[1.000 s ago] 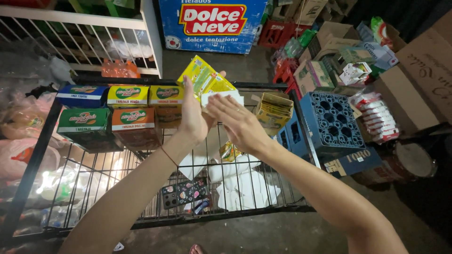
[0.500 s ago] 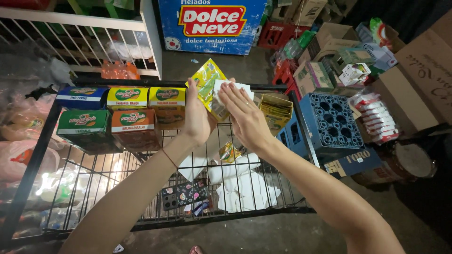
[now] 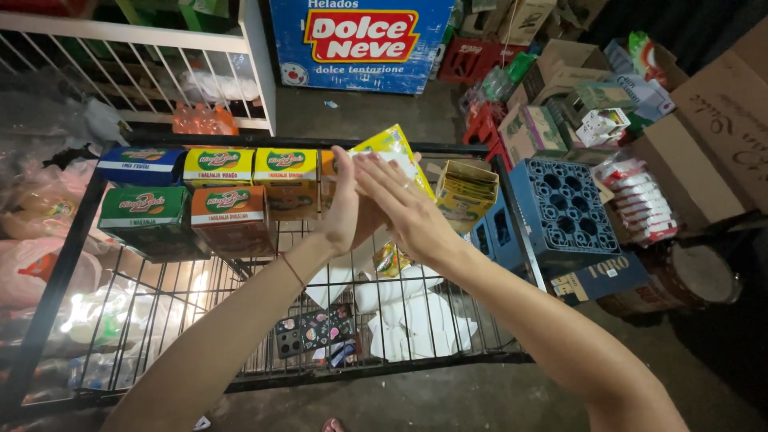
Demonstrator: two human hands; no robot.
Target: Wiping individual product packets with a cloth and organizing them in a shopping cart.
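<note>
The left hand [image 3: 342, 210] and the right hand [image 3: 404, 210] covered most of the yellow packet [image 3: 390, 146], so only its top corner and right edge showed. How the fingers gripped it could not be seen, because they were on the far side. Both arms ran off the bottom edge at about 6 o'clock. At 12 o'clock the blue freezer [image 3: 360, 40] was cut off by the top edge. At 9 o'clock the pink bags [image 3: 32, 264] ran out of the picture, and what was in them was too blurry to tell. At 3 o'clock the big brown box [image 3: 720, 120] was cut by the right edge.
</note>
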